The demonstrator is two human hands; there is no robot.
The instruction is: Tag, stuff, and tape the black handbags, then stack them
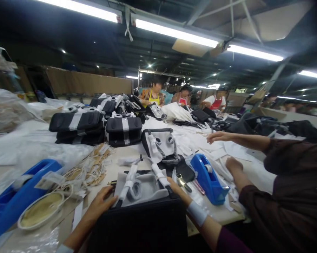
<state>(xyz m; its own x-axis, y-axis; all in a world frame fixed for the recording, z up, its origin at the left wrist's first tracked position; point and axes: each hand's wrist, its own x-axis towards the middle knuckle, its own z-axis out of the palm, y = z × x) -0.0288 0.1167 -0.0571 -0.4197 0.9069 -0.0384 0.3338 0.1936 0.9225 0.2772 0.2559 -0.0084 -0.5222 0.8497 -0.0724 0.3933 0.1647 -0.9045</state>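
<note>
A black bag with a grey and white strapped top stands at the table's near edge right in front of me. My left hand rests on its left top corner, fingers curled against the grey panel. My right hand, a white band at its wrist, grips the right top edge of the bag beside a white strap. Whether either hand pinches a strap is hard to tell.
A blue tape dispenser stands just right of my right hand; another one lies at the left beside a tape roll and a heap of paper tags. Stacked black bags sit behind. A person's arms reach in from the right; people work at the far end.
</note>
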